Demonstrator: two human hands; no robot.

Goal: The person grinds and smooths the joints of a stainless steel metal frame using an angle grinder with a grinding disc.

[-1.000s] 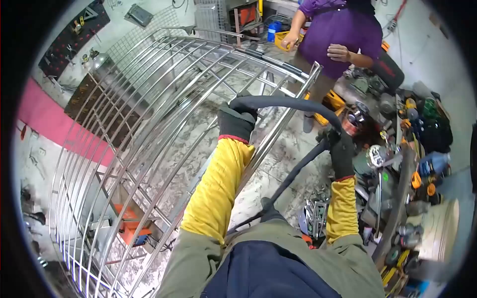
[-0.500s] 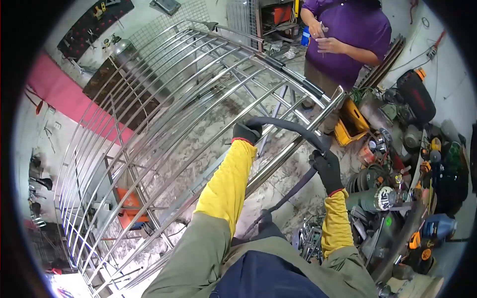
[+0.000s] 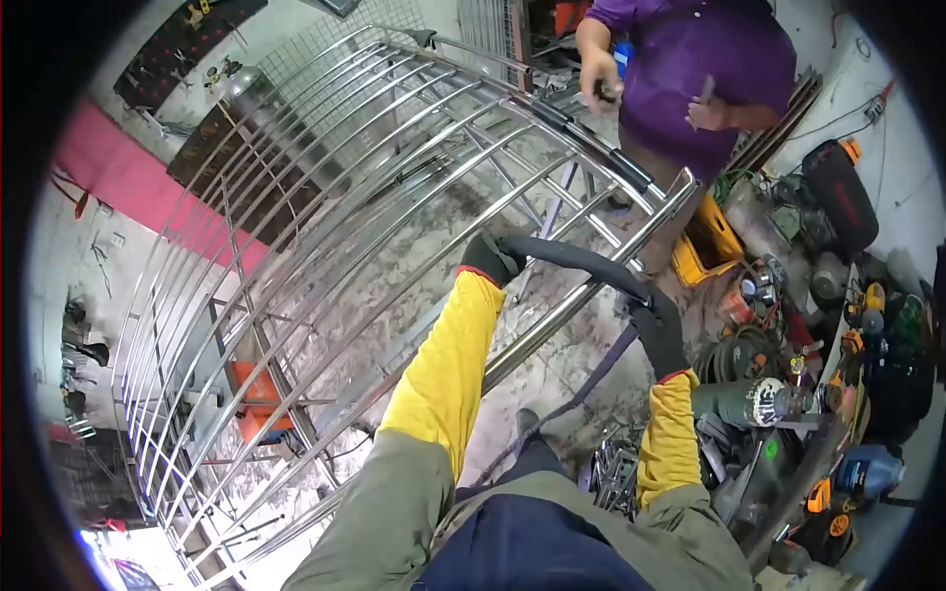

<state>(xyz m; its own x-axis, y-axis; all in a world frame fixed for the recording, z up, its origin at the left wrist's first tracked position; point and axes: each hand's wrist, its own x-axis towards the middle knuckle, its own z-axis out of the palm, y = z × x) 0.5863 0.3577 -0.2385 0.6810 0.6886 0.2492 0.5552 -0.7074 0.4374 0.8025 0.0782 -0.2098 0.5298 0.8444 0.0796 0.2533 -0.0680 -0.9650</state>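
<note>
My left hand [image 3: 493,259], in a dark glove, closes round one end of a thick dark hose [image 3: 570,253] above the steel-tube frame [image 3: 552,320]. The other gloved hand, my right hand [image 3: 658,337], grips the hose farther along, to the right of the frame's near rail. Between both hands the hose bows slightly upward. From my right hand a softer dark length hangs down past the rail towards my feet. Curved, shiny bars of the frame spread out to the left of my left hand.
A person in a purple shirt [image 3: 705,79] stands beyond the frame's far corner. On the right are a yellow crate [image 3: 708,241], a green cylinder [image 3: 729,399] and piled tools. An orange box [image 3: 258,399] shows behind the bars at left.
The hose between my hands has flattened from a higher arch, and my right hand has shifted slightly right and down. The other person's hands have moved apart.
</note>
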